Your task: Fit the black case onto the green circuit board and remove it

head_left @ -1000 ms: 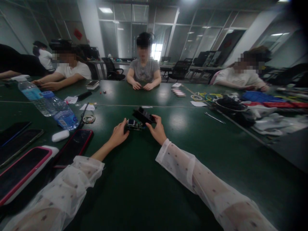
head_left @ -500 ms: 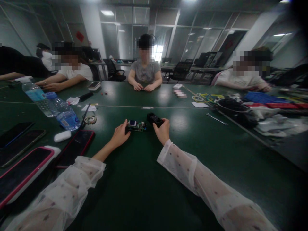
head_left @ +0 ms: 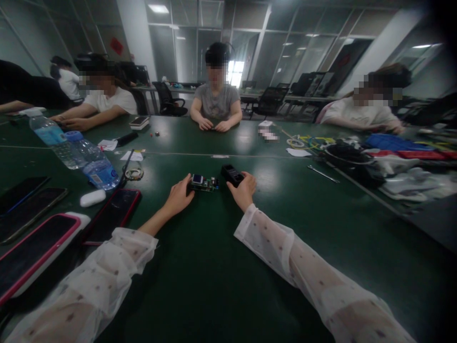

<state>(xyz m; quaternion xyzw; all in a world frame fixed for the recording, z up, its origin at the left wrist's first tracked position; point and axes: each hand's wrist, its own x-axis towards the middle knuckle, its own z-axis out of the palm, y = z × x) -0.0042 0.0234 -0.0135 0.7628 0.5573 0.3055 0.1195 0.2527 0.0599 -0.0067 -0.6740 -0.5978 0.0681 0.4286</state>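
Observation:
My left hand (head_left: 179, 195) grips the left end of a green circuit board (head_left: 204, 183) that carries a small screen and several components. In my right hand (head_left: 244, 189) is a black plastic case (head_left: 231, 175), tilted, with openings on its upper face. The case's left end is just to the right of the board, and a narrow gap shows between them. Both hands are low over the green table (head_left: 200, 267). My fingers hide the board's left end and the case's near right side.
To the left are two water bottles (head_left: 98, 166), a white earbud case (head_left: 93, 198), a red-edged phone (head_left: 113, 216) and other phones. A metal wrench (head_left: 323, 174) lies to the right, near cables and plastic bags (head_left: 410, 178). Several people sit around the table.
The black case in my right hand has shifted slightly right, away from the circuit board, widening the gap. My left hand still holds the board. The view has tilted slightly.

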